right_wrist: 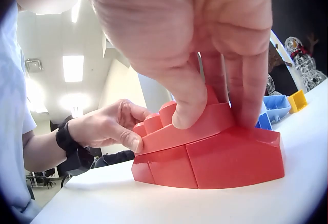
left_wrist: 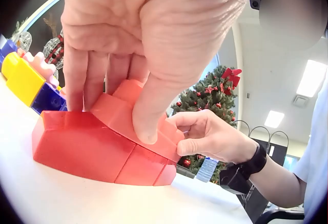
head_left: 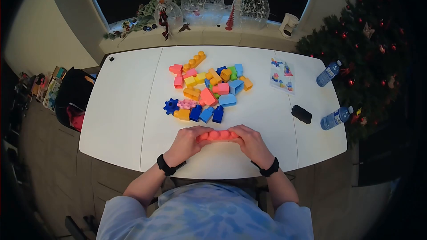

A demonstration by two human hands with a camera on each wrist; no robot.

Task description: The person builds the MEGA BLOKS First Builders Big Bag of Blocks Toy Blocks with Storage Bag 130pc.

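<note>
At the near side of the table, my left hand [head_left: 187, 141] and right hand [head_left: 252, 143] grip opposite ends of a long coral toy block [head_left: 219, 136] with round studs. Thumbs press its near side while the other fingers reach over the far side. In the left wrist view, the long block [left_wrist: 118, 114] sits on top of larger red blocks [left_wrist: 82, 147] that rest on the white table. A seam shows between the red blocks [right_wrist: 236, 157] in the right wrist view. Their far side is hidden behind the hands.
Beyond the hands lies a loose pile of coloured blocks, with a dark blue gear [head_left: 171, 106] and a pink gear [head_left: 187, 103]. To the right are a picture sheet [head_left: 282, 76], a black case [head_left: 301, 114] and two water bottles [head_left: 336, 118] near the table's edge.
</note>
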